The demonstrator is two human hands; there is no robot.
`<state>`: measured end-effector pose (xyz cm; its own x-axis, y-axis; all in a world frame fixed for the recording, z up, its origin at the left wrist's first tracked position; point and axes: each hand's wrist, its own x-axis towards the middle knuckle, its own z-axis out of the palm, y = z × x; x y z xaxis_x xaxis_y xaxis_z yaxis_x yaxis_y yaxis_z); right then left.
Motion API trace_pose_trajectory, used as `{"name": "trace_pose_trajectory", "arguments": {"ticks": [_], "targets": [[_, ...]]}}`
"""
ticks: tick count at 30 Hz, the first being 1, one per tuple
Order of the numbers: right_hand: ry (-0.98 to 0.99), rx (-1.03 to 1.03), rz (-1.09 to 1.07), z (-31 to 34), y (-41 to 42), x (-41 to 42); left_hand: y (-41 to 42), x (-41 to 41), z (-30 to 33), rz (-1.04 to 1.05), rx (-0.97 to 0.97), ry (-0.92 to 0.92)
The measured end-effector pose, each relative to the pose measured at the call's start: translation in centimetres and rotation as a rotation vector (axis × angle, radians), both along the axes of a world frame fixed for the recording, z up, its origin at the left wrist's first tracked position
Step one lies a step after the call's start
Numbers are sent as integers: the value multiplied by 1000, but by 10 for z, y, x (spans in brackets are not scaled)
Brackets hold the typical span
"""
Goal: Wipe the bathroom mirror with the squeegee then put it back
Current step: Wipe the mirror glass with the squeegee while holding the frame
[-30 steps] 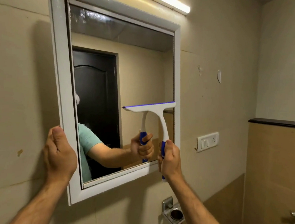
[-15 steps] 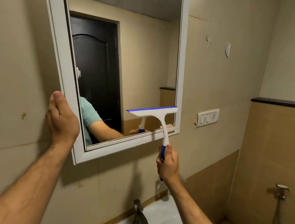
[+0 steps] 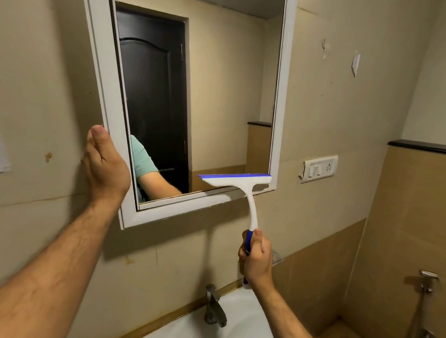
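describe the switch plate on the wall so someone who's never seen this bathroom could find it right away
Start at the white-framed mirror above the sink and look just past its lower right corner, on the beige wall. There sits the switch plate, a white horizontal rectangle with rocker switches and a socket. The only other marks on that wall are small torn white scraps much higher up.

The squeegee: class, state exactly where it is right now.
In the head view the squeegee sits right of centre, its blade at the mirror's bottom right corner, its handle gripped by the right hand above the sink.
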<state>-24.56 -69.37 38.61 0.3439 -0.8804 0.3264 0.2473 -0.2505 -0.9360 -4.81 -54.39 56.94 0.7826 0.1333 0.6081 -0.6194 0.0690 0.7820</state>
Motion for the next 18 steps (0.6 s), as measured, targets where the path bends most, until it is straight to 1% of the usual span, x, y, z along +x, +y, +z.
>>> {"name": "trace_pose_trajectory", "arguments": {"ticks": [6, 14, 18], "targets": [[24, -20, -7, 0, 5, -5, 2, -3, -12, -19, 40, -6], [16, -20, -6, 11, 12, -9, 7, -5, -37, -138, 100, 96], [24, -39, -61, 23, 16, -4, 11, -6, -42, -118, 169, 51]]}}
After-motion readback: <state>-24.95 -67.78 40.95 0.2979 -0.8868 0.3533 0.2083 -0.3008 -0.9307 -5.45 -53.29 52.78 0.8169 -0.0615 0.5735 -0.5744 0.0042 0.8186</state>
